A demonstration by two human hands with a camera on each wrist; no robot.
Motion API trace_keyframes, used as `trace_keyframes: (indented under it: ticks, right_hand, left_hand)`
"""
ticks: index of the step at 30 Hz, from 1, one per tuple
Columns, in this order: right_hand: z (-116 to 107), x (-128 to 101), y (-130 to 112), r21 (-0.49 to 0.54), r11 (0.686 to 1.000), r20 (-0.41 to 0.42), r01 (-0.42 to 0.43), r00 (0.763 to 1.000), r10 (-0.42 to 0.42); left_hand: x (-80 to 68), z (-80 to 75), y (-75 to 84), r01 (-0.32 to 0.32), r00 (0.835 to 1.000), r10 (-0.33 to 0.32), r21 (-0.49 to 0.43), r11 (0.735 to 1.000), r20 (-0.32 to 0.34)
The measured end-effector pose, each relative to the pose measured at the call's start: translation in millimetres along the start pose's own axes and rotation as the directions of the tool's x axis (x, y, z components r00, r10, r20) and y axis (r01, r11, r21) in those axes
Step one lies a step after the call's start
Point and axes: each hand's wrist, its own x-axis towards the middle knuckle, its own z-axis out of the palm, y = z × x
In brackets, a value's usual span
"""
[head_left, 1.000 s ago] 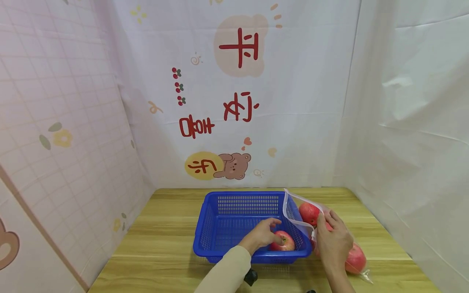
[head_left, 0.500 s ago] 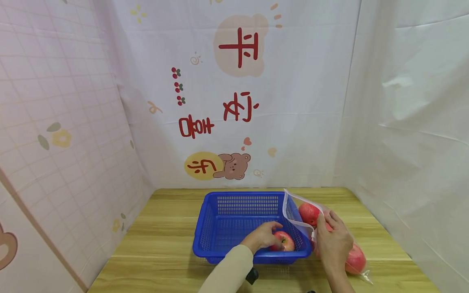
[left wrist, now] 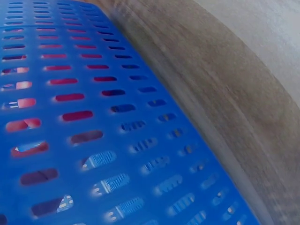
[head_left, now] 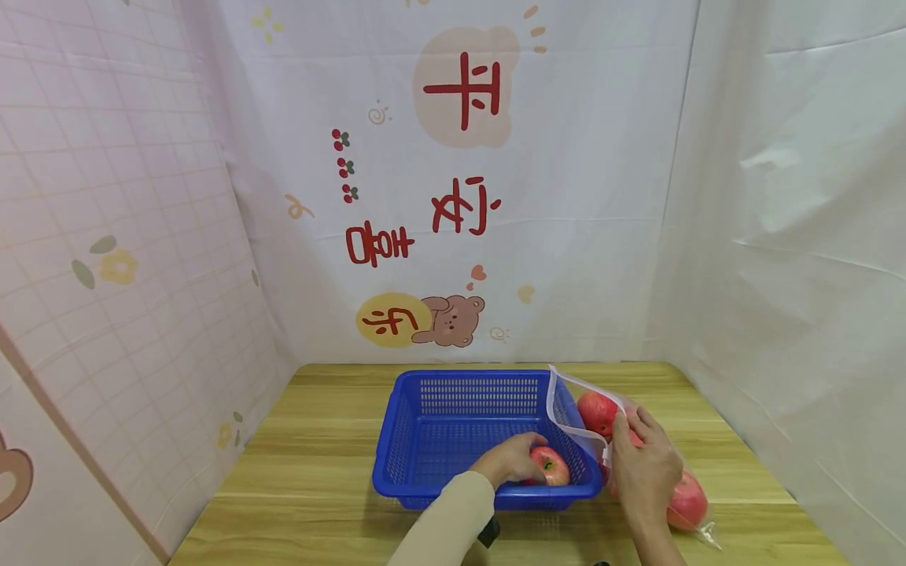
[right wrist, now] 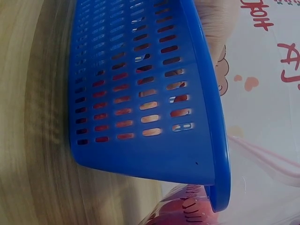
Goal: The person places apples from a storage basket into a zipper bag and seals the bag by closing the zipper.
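Resting over a red apple [head_left: 550, 465] in the near right corner of the blue slotted plastic basket [head_left: 453, 385], with the left hand [head_left: 511, 458] curling its fingers round the fruit's left side and top. Gripping the white-edged mouth of a clear plastic bag [head_left: 566, 409] with the right hand [head_left: 642, 465], fingers bent and pinching the rim just beside the basket's right wall, two more red apples [head_left: 597, 411] lying inside the bag on the light wooden table [head_left: 318, 456].
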Motion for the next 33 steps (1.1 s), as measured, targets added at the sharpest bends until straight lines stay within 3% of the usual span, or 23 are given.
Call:
trace_keyframes:
  ticks: [5,13,26,33]
  right_hand:
    - [0,0,-1,-0.003,1.000,0.000,0.002,1.000,-0.002]
    - [1,0,0,-0.007,1.000,0.011,-0.007,1.000,0.007]
    - [1,0,0,0.009,1.000,0.000,0.001,1.000,-0.001]
    - [1,0,0,0.012,1.000,0.007,-0.008,1.000,0.008]
  left_hand:
    - [-0.7,1.5,1.0,-0.023,1.000,0.023,0.023,0.999,0.000]
    - [-2.1,0.6,4.0,-0.005,1.000,0.005,0.062,0.998,-0.005]
    - [-5.9,-1.6,5.3,-0.097,0.993,0.107,0.159,0.982,-0.056]
    - [-5.1,-14.9,6.0,-0.058,0.994,0.069,0.131,0.990,-0.087]
